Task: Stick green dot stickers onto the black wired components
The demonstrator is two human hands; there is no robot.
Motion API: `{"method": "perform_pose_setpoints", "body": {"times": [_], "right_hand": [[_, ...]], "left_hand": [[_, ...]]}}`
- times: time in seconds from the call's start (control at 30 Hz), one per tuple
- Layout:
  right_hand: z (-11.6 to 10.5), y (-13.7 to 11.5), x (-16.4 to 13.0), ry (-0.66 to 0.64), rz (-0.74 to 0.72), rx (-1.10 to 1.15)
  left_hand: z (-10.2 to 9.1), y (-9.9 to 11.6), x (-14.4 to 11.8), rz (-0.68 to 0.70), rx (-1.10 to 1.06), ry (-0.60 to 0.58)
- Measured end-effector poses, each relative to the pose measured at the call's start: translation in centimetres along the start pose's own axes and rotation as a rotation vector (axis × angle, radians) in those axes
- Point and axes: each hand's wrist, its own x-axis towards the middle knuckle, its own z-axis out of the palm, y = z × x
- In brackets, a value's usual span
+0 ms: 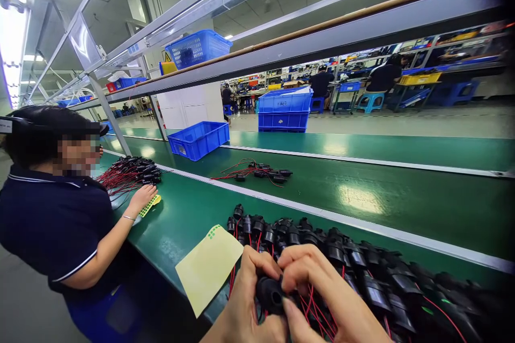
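Observation:
Both my hands meet at the bottom middle over a black round connector [270, 295] with red wires. My left hand [245, 300] grips its left side and my right hand [322, 292] pinches its top and right side. Just behind lies a long row of several black connectors [354, 262] with red wires on the green bench [189, 214]. A yellow sticker sheet [207, 268] with a few green dots at its top lies left of my hands.
A co-worker in a dark shirt [52, 220] sits at the left, a hand [141, 196] near another wire pile [131, 171]. A small wire bundle [257, 171] lies on the conveyor belt. Blue crates [198, 139] [285, 111] stand beyond; people work far behind.

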Motion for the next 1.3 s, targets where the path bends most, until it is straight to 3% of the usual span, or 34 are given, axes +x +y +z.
{"method": "perform_pose_setpoints", "body": {"times": [0.13,0.23,0.37,0.47,0.57,0.8,0.97,1.3], "right_hand": [[0.9,0.5,0.5,-0.072,0.111,0.223],[1.0,1.0,0.8,-0.091,0.116,0.271],[0.4,1.2,1.1,-0.162,-0.01,0.182],[0.0,1.4,1.1,-0.204,-0.116,0.069],[-0.2,1.6,1.1,-0.145,-0.17,-0.072],[0.3,2.1,0.9,0.136,-0.313,-0.374],[0.8,2.4,0.8,0.165,-0.374,-0.466],[1.0,2.1,0.4,0.213,-0.424,-0.6]], "left_hand": [[-0.3,0.3,0.0,0.007,0.029,-0.019],[-0.8,0.9,0.6,-0.05,-0.068,-0.068],[-1.4,1.6,1.5,-0.168,-0.363,-0.167],[-1.7,2.0,1.8,-0.23,-0.446,-0.202],[-1.7,2.7,1.9,-0.271,-0.359,-0.17],[-0.8,4.5,1.2,-0.328,0.004,-0.05],[-0.7,5.1,0.7,-0.385,0.226,0.002],[-0.1,6.3,1.2,-0.425,0.261,0.019]]}}
